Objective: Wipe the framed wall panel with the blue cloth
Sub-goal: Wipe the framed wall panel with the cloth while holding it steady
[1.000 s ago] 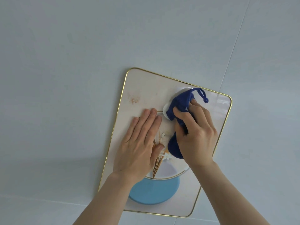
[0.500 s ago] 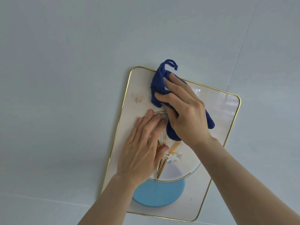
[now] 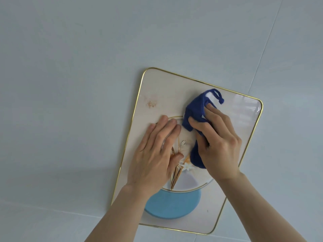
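wall (image 3: 70,67): carries panel | framed wall panel (image 3: 162,84): glossy, stiff, likely fragile; brace flat, not by gold rim | left hand (image 3: 155,154): splayed flat mid-panel | right hand (image 3: 216,144): clenched around blue cloth (image 3: 194,112), soft, bunched, toward panel's upper right corner

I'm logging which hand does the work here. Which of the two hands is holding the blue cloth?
The right hand: its fingers bunch the blue cloth against the framed panel. The left hand lies flat and holds nothing.

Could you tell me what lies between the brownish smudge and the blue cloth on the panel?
Bare cream panel surface; the head view shows nothing between smudge and blue cloth.
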The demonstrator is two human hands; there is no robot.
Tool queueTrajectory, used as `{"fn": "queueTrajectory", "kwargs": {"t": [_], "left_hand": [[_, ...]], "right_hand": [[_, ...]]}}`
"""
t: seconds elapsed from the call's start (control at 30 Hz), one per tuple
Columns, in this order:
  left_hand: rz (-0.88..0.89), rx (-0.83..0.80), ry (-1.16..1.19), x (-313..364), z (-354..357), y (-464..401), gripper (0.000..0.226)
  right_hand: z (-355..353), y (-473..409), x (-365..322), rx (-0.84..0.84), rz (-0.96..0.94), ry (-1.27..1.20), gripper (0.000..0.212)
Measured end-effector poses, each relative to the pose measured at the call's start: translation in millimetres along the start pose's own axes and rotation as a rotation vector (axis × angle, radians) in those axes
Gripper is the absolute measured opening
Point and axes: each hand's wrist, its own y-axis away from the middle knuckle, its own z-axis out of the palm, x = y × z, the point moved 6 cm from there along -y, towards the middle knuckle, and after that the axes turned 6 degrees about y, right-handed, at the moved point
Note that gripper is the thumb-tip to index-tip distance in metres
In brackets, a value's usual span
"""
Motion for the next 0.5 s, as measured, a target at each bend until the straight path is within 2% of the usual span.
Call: {"fn": "queueTrajectory", "kwargs": {"t": [0.37,0.5], "left_hand": [[-0.042,-0.091,0.038,7,-23,-7,0.071],[-0.142,0.011,0.101,-12,-47,-5,0.084]], "right_hand": [[-18,17,-6,-0.014,0.114,0.189,0.021],[-19,14,-7,-0.054,0.152,0.204,0.022]]}}
